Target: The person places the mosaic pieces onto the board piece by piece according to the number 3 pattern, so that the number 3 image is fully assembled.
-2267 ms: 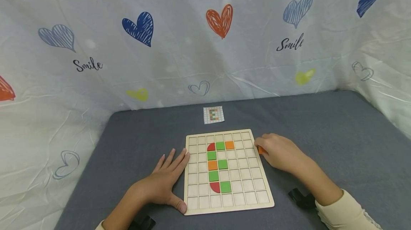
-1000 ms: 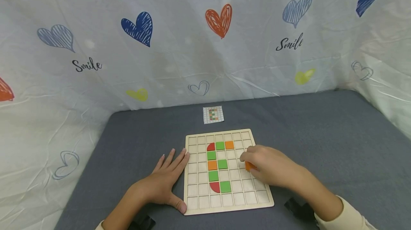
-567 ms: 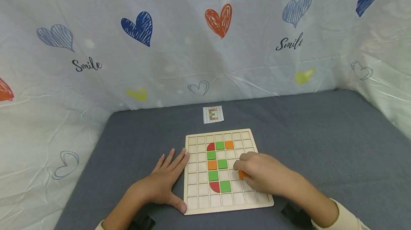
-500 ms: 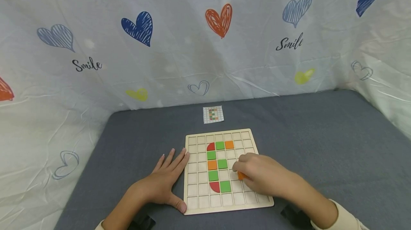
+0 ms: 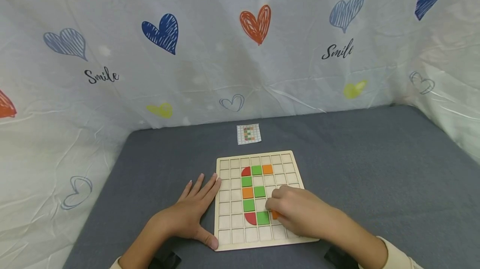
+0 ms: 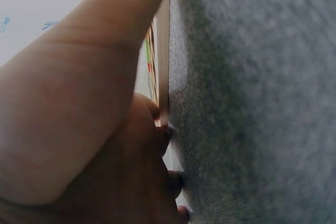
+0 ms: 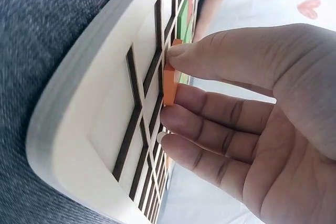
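Note:
A wooden grid board lies on the grey cloth, with red quarter-round, green and orange tiles set in some of its squares. My right hand pinches an orange square tile between thumb and fingers, low over the board's lower right part. In the head view that tile sits just right of the lower green tile; the hand covers much of it. My left hand lies with fingers spread along the board's left edge, thumb near the lower left corner. In the left wrist view its fingertips touch the board's side.
A small printed card showing a coloured grid pattern lies beyond the board. The grey cloth covers the table. Behind it hangs a white curtain printed with hearts.
My right hand has carried the orange tile from beside the board's right edge leftward and toward me, next to the lower green tile. The left hand has stayed in place.

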A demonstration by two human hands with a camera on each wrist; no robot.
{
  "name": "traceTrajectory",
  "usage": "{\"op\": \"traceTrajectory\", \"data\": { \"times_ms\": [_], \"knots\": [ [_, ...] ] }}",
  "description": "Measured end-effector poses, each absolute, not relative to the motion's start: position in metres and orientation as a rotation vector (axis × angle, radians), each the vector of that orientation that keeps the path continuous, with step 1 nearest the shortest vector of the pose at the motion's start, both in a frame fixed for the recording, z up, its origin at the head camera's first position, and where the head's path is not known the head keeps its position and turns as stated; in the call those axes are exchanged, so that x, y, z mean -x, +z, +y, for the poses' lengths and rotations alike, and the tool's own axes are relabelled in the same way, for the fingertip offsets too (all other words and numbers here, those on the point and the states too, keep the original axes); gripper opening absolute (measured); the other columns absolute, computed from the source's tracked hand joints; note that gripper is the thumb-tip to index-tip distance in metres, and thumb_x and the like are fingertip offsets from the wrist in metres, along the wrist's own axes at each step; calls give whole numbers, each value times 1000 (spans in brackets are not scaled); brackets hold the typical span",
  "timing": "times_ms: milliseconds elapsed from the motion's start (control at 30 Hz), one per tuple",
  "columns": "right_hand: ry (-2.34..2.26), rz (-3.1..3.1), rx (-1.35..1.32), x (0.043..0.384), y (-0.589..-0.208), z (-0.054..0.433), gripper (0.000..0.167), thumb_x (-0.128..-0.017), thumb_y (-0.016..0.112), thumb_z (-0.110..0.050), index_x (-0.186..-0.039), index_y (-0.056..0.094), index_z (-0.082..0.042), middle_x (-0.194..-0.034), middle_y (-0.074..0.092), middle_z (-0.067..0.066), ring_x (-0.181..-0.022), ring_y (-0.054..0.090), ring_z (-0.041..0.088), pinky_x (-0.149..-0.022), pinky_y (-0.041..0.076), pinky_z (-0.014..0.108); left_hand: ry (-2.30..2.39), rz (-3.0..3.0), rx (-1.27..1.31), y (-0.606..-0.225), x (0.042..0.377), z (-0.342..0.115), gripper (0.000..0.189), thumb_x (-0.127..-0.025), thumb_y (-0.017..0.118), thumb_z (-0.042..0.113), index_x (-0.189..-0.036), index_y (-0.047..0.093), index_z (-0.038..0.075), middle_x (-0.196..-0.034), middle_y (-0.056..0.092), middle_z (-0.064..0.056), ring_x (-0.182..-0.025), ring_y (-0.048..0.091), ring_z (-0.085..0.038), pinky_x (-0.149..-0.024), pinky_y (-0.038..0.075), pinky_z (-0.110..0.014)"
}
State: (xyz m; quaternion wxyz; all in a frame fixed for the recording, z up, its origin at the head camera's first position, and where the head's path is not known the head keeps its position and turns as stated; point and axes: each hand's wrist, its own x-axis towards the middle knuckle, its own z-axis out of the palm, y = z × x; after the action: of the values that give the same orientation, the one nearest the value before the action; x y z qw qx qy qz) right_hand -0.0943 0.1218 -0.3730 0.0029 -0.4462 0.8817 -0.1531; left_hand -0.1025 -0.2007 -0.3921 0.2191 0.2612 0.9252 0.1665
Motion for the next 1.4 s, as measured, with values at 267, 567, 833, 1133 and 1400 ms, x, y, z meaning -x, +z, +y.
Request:
{"op": "traceTrajectory", "data": {
  "times_ms": [267, 567, 833, 1133, 1400],
  "knots": [
    [-461, 2786, 1455, 93, -375, 119, 20, -80, 73, 0, -82, 66, -18, -74, 44, -14, -69, 43, 6, -61, 43, 22, 488, 2537, -729, -391, 104, -202, 140, -61, 75, 82, -163, 3, 21, -168, -5, -1, -150, -14, -34, -115, -6, -62],
    [-459, 2774, 1499, 91, -375, 116, 24, -76, 72, 2, -74, 61, -19, -71, 39, -14, -66, 40, 5, -60, 40, 21, 495, 2532, -728, -391, 104, -202, 138, -63, 76, 79, -163, 4, 19, -168, -4, -2, -150, -14, -35, -115, -6, -62],
    [-460, 2755, 1516, 92, -376, 115, 24, -77, 76, 0, -73, 62, -19, -72, 42, -14, -66, 41, 4, -61, 40, 20, 492, 2532, -724, -391, 104, -201, 138, -63, 76, 80, -163, 4, 19, -168, -4, -1, -150, -14, -35, -115, -6, -63],
    [-436, 2736, 1594, 92, -376, 115, 19, -80, 79, -4, -73, 68, -18, -73, 46, -13, -65, 41, 2, -60, 40, 18, 480, 2535, -707, -390, 104, -202, 139, -62, 76, 80, -163, 4, 19, -168, -4, -1, -150, -14, -35, -115, -6, -63],
    [-442, 2736, 1631, 92, -377, 117, 20, -81, 80, -6, -73, 68, -20, -74, 47, -14, -67, 44, 3, -62, 41, 17, 493, 2528, -715, -391, 104, -201, 138, -62, 76, 79, -163, 4, 19, -168, -4, -1, -150, -15, -35, -115, -6, -63]
  ]
}}
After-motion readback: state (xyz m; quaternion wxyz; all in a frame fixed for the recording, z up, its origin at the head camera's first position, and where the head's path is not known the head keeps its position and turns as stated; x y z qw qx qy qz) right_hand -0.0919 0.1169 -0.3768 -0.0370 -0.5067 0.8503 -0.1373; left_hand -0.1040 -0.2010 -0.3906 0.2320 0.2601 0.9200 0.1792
